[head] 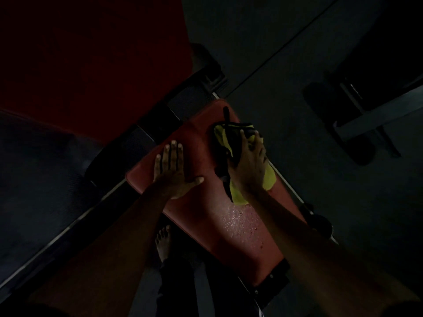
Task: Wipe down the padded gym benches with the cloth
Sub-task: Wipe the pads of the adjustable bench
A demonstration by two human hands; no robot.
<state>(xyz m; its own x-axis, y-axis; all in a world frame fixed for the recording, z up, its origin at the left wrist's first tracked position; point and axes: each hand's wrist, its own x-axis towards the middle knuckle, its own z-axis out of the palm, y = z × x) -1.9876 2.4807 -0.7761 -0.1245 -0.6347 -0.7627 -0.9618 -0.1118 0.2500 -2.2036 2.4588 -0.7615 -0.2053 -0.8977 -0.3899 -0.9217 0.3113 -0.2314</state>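
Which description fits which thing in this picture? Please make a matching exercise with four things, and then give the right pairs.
Things:
1. left hand
2. right hand
3. cloth
4. bench pad

Descriptions:
a. yellow and black, bunched up
b. red, with wet drops on its near part
c. rests flat on the pad, fingers straight
d. holds the cloth down on the pad

Pairs: 1-c, 2-d, 3-a, 4-b

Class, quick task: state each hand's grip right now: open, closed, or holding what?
Left hand: open, fingers straight, flat on the red bench pad.
Right hand: fingers curled over the yellow cloth, holding it against the pad.
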